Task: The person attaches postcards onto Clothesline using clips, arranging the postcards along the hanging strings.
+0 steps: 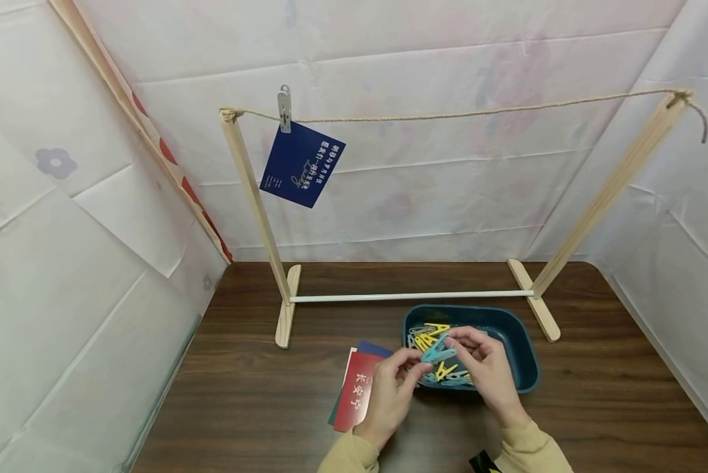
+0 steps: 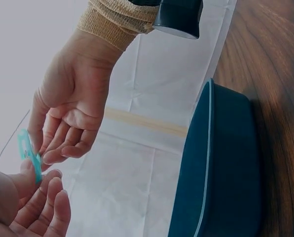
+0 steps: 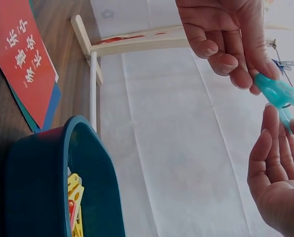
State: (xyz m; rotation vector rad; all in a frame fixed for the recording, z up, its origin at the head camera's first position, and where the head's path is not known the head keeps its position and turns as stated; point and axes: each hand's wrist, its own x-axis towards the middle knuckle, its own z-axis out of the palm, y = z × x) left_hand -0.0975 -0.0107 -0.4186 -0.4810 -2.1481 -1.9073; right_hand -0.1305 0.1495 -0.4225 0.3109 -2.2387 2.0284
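Observation:
A turquoise clothespin (image 1: 438, 350) is held between both hands, over the teal bin (image 1: 522, 328). My left hand (image 1: 392, 391) pinches one end of it between thumb and fingertips. At its other end, my right hand (image 1: 488, 368) pinches with thumb and fingers. In the right wrist view the clothespin (image 3: 273, 91) shows its coiled spring, and the bin wall (image 3: 36, 182) stands below to the left. Yellow, turquoise and grey clothespins (image 1: 426, 340) lie piled in the bin. Beside my left hand is a small stack of cards, a red card (image 1: 354, 394) on top.
Behind stands a wooden frame, its left post (image 1: 256, 210) and right post (image 1: 611, 194) joined by a rope (image 1: 448, 117) and a white rod (image 1: 389, 297). From the rope, a metal clip (image 1: 284, 108) holds a blue card (image 1: 300, 167). A black object (image 1: 482, 462) shows by the right sleeve.

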